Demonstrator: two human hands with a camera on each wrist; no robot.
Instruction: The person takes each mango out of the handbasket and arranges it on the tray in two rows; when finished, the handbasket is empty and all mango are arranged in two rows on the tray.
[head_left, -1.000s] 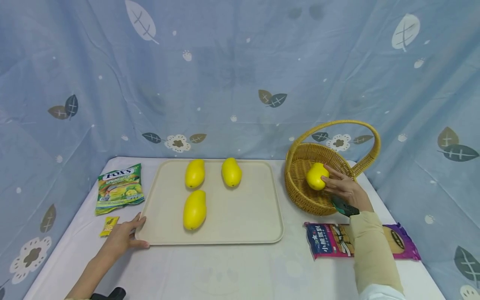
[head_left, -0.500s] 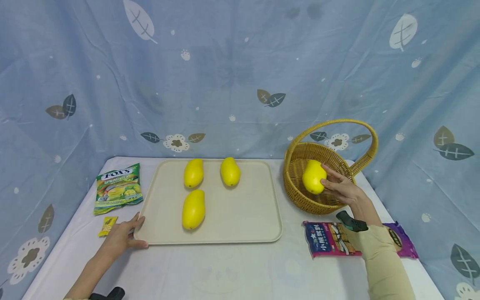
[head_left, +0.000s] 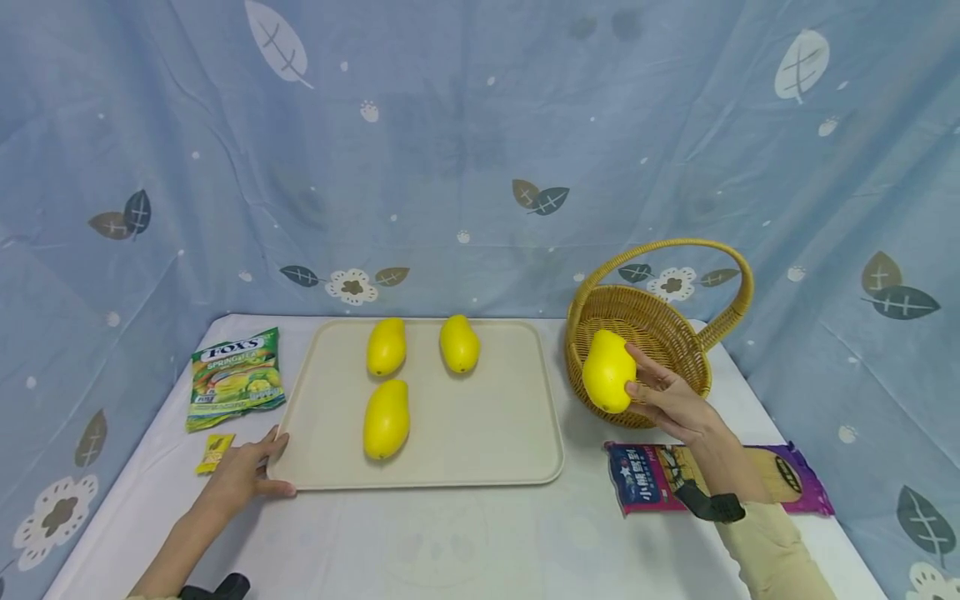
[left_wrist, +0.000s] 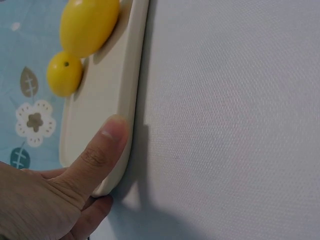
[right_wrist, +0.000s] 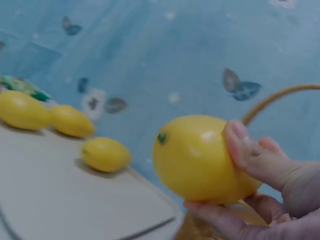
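Note:
My right hand (head_left: 671,404) grips a smooth yellow mango (head_left: 609,372) between thumb and fingers, over the front left rim of the wicker basket (head_left: 701,375). In the right wrist view this mango (right_wrist: 200,160) shows a small green spot at one end. Left of it, a cream tray (head_left: 480,433) bears three more mangoes: two along the back, and one nearer mango (head_left: 387,419) toward the front. My left hand (head_left: 243,471) holds the tray's front left corner. In the left wrist view the thumb (left_wrist: 107,142) lies on the rim, with other fingers round the corner's outer side.
A green candy bag (head_left: 236,379) and a small yellow packet (head_left: 215,453) lie left of the tray. A long purple and red food pack (head_left: 645,479) lies before the basket, partly under my right forearm. The basket's tall handle (head_left: 675,244) arches up; a blue curtain (head_left: 450,150) stands behind.
My right hand has brought the mango from inside the basket leftward and toward me, over its front rim. The left hand and the tray have stayed in place.

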